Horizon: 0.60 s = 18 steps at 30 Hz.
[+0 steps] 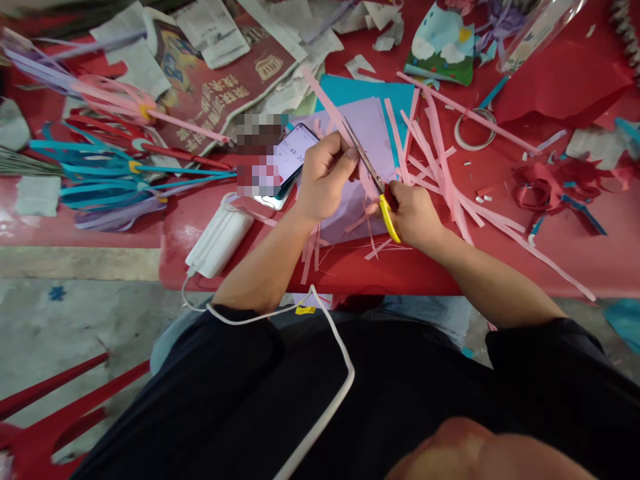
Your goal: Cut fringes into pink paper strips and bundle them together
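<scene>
My right hand (415,210) grips yellow-handled scissors (389,217), their blades pointing up and to the left across a pink paper strip. The strip is pinched in my left hand (327,173), fingers closed, close to the blades. Part of the strip (323,93) sticks out beyond my left fingers. Beneath both hands lie purple paper sheets (367,123) and a teal sheet (330,87). Many cut pink strips (445,167) are spread to the right of the scissors, and short pink scraps lie on the purple sheet.
Left of my hands are a lit phone (295,157), a white power bank (219,240) with a cable, and several paper-strip flowers (100,167). Newspaper (215,87) covers the back. A tape roll (474,130) and red scraps (545,183) lie rightward on the red table (600,227).
</scene>
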Each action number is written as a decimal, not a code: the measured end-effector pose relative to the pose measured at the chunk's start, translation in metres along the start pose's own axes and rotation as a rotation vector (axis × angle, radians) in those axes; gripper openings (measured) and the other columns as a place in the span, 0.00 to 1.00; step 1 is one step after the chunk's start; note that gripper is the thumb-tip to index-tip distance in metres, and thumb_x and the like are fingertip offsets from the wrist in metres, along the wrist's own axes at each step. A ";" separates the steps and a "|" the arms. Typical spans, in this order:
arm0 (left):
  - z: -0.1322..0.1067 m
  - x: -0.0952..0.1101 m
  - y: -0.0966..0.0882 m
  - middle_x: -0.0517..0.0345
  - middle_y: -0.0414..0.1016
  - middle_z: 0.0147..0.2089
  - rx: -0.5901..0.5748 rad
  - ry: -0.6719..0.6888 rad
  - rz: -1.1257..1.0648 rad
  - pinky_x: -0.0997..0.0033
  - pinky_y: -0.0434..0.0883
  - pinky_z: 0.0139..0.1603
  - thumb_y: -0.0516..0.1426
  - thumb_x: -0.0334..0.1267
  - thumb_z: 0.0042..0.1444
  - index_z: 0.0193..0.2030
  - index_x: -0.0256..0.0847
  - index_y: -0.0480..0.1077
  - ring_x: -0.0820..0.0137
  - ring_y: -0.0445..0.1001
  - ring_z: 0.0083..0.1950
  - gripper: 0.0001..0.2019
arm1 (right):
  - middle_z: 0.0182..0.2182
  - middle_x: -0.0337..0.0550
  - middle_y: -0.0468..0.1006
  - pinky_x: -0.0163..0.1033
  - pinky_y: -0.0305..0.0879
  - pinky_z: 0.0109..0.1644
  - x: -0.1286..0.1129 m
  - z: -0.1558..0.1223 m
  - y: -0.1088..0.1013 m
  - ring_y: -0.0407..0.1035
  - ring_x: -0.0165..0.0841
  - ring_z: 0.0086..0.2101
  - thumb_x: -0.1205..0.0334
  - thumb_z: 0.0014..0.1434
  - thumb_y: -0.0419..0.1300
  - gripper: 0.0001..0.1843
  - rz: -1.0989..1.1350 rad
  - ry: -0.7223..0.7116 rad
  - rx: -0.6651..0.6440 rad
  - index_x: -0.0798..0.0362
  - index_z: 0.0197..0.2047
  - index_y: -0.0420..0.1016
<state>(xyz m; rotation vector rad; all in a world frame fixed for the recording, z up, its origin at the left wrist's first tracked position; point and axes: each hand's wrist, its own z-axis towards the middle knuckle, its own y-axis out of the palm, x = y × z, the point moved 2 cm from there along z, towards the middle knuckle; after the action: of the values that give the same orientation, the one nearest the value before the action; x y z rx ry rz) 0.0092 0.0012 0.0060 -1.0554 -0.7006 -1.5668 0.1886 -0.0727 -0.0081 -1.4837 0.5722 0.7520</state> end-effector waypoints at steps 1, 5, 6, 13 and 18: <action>0.000 -0.001 0.000 0.61 0.69 0.27 0.002 -0.012 0.003 0.66 0.72 0.33 0.60 0.61 0.69 0.31 0.43 0.68 0.70 0.73 0.28 0.24 | 0.20 0.38 0.67 0.40 0.53 0.30 0.000 0.000 0.000 0.58 0.31 0.23 0.31 0.61 0.65 0.32 0.001 -0.001 0.003 0.47 0.29 0.57; -0.001 -0.005 -0.001 0.61 0.69 0.27 0.000 -0.034 -0.014 0.63 0.76 0.38 0.60 0.60 0.69 0.32 0.44 0.68 0.67 0.77 0.32 0.23 | 0.21 0.37 0.67 0.40 0.52 0.30 0.001 0.000 0.000 0.57 0.30 0.23 0.31 0.62 0.64 0.31 0.016 -0.002 0.002 0.47 0.29 0.57; -0.001 -0.006 -0.001 0.61 0.69 0.27 -0.003 -0.035 -0.020 0.63 0.76 0.38 0.60 0.60 0.69 0.32 0.44 0.68 0.67 0.78 0.32 0.23 | 0.21 0.37 0.66 0.40 0.52 0.30 0.001 0.000 0.000 0.57 0.30 0.23 0.31 0.62 0.64 0.31 0.017 -0.003 -0.002 0.47 0.29 0.57; -0.001 -0.007 -0.001 0.59 0.70 0.28 -0.020 -0.033 -0.011 0.60 0.78 0.42 0.59 0.60 0.70 0.33 0.44 0.68 0.63 0.81 0.37 0.23 | 0.21 0.37 0.66 0.40 0.51 0.30 0.002 0.002 0.000 0.57 0.30 0.23 0.33 0.63 0.65 0.32 0.001 -0.004 -0.011 0.47 0.28 0.55; -0.001 -0.007 -0.001 0.59 0.70 0.28 -0.042 -0.029 -0.019 0.60 0.78 0.41 0.59 0.61 0.70 0.32 0.45 0.69 0.64 0.80 0.36 0.23 | 0.19 0.36 0.64 0.40 0.51 0.29 0.005 0.003 0.001 0.55 0.29 0.23 0.31 0.63 0.65 0.33 0.011 -0.006 -0.005 0.47 0.26 0.55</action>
<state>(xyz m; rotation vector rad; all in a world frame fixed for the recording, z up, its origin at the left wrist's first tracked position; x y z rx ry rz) 0.0086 0.0035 -0.0003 -1.1073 -0.7017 -1.5916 0.1911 -0.0692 -0.0121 -1.4835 0.5753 0.7668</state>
